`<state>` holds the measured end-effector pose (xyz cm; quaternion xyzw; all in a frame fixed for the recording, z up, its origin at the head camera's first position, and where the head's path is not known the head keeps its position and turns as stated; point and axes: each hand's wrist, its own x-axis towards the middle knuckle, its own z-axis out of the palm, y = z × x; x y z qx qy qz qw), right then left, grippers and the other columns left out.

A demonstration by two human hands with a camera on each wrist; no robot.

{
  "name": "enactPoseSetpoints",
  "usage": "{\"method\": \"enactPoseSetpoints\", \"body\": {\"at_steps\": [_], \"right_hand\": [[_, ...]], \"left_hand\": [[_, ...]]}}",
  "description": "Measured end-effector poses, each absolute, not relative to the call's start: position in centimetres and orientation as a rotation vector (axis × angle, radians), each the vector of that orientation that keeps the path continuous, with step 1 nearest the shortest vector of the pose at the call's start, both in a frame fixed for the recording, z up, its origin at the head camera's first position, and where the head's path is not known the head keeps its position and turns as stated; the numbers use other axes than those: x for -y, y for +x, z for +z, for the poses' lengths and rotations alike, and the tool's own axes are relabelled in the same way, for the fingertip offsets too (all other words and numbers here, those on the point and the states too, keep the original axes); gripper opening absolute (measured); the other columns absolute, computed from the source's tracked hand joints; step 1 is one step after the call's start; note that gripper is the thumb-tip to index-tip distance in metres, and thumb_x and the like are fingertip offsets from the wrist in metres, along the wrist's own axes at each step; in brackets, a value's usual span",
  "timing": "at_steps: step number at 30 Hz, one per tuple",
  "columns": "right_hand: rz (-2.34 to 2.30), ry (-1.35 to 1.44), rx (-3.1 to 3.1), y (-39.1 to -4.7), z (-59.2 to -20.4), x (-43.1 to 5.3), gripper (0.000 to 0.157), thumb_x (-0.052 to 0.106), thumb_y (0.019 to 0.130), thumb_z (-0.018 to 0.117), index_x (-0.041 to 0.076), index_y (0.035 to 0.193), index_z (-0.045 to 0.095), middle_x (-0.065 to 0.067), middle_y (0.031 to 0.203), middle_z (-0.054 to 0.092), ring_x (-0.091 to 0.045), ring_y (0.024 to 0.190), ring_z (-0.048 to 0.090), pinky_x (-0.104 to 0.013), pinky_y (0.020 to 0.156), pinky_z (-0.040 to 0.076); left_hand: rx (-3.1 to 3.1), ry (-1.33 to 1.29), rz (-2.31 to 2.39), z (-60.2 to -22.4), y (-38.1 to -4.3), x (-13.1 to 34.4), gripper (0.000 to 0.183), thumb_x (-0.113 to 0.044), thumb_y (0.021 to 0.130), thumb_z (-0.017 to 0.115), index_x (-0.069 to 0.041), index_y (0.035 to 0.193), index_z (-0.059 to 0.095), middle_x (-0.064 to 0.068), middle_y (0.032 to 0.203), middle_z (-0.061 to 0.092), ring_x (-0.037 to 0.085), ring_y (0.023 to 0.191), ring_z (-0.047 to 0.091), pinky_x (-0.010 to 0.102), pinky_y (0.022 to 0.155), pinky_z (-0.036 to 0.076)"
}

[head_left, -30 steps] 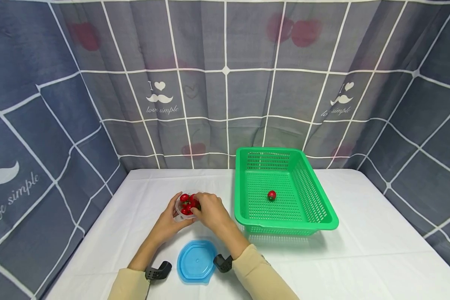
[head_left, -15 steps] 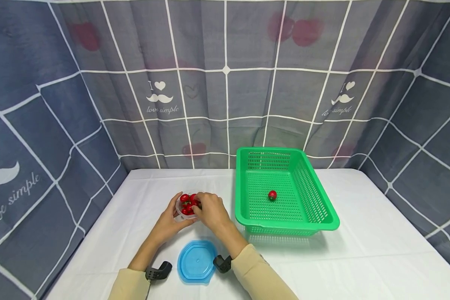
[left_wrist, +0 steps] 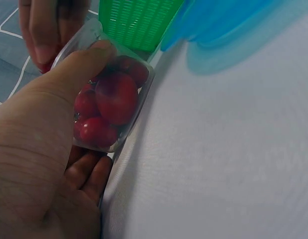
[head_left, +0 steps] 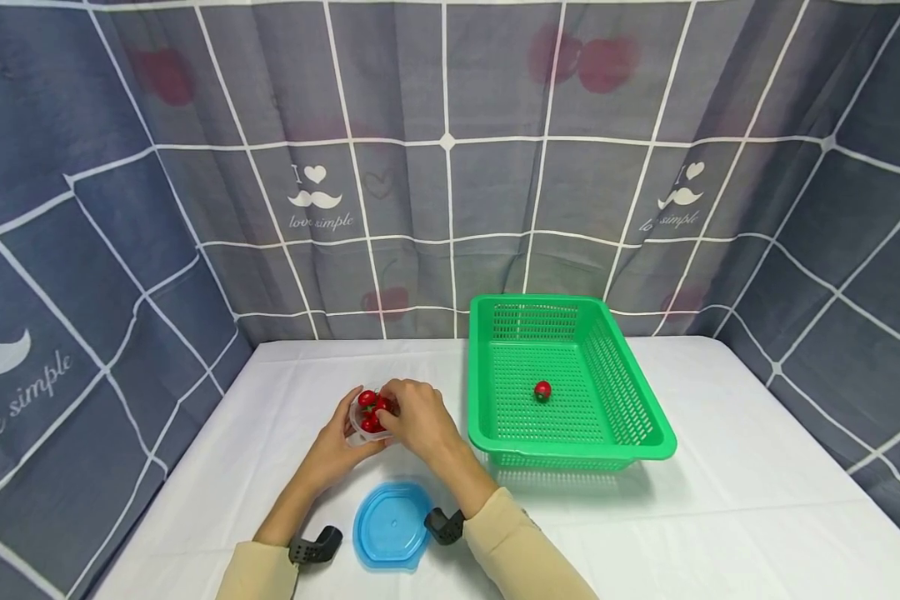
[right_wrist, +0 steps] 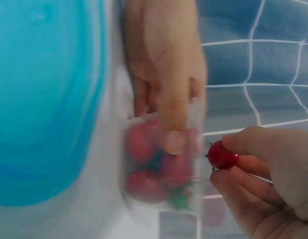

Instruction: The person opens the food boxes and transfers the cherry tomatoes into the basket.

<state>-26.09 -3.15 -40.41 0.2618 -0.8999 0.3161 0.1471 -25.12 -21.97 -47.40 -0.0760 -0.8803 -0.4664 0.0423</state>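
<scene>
My left hand [head_left: 335, 450] grips a small clear plastic tub [left_wrist: 146, 92] at the left of the table, thumb on its near side in the left wrist view. Red cherry tomatoes [left_wrist: 116, 98] with green stems fill much of it. Just above the tub's opening, my right hand [head_left: 425, 423] pinches one cherry tomato [right_wrist: 223, 155] between thumb and fingers, plainly seen in the right wrist view. In the head view the right fingers hide that tomato and part of the tub. A single cherry tomato [head_left: 542, 391] lies in the green basket [head_left: 648, 400] to the right.
A blue lid [head_left: 393, 525] lies on the white tablecloth [head_left: 727, 517], between the forearms and nearer than the tub. The green basket's near left rim stands close to the right hand. A grey checked curtain [head_left: 412, 192] hangs behind and at both sides.
My right hand has risen slightly from among the tomatoes in the tub, holding one cherry tomato. The left hand, tub, lid and basket stay where they were; the head view shifts slightly.
</scene>
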Motion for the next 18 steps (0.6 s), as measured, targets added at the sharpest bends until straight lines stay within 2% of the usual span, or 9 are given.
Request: {"method": "enactPoseSetpoints", "body": {"at_steps": [11, 18], "right_hand": [[0.975, 0.79, 2.441, -25.3, -37.0, 1.4, 0.015, 0.014, 0.091, 0.077, 0.007, 0.105, 0.077, -0.005, 0.098, 0.078, -0.015, 0.083, 0.074, -0.021, 0.074, 0.059], [1.125, 0.758, 2.37, -25.4, -35.2, -0.7, 0.015, 0.01, 0.092, 0.076, 0.004, 0.105, 0.076, -0.009, 0.098, 0.078, -0.02, 0.085, 0.077, -0.029, 0.079, 0.063]], "left_hand": [[2.726, -0.191, -1.422, -47.5, -25.1, 21.9, 0.104, -0.035, 0.085, 0.085, -0.017, 0.164, 0.02, 0.021, 0.162, 0.039, 0.047, 0.144, 0.044, 0.062, 0.114, 0.039], [2.728, -0.183, -1.42, -47.5, -25.3, 21.8, 0.105, -0.037, 0.084, 0.086, -0.017, 0.164, 0.02, 0.02, 0.165, 0.035, 0.046, 0.145, 0.042, 0.059, 0.116, 0.038]]}}
